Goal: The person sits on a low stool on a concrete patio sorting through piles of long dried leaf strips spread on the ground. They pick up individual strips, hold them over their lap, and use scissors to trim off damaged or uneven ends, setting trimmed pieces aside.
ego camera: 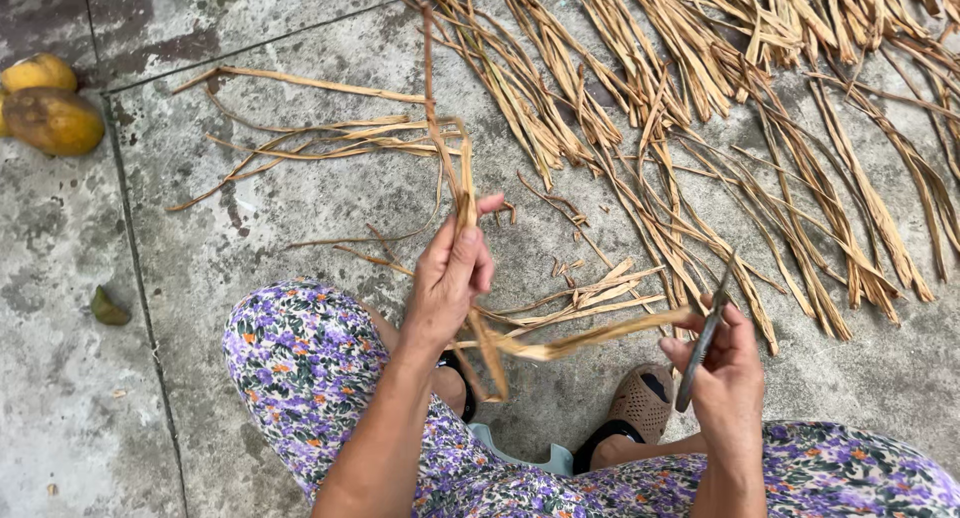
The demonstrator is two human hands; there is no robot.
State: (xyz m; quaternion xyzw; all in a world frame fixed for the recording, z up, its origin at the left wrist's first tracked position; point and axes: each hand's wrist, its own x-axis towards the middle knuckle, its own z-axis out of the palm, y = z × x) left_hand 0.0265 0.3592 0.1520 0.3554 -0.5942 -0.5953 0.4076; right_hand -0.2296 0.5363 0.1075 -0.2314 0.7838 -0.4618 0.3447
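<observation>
While left hand (pixel 447 278) pinches dry fibrous strip (pixel 470 228), right hand (pixel 728 378) clasps thin dark blade (pixel 702 346).

The heap of dried leaves (pixel 760 88) is running off the top and right edges, so its full spread is not showing. 2 yellow fruits (pixel 45 108) are getting clipped by the left edge. The right hand (pixel 725 378) is covering most of the knife (pixel 703 346), hiding its handle. The floral trousers (pixel 310 368) are hiding the feet partly.
</observation>
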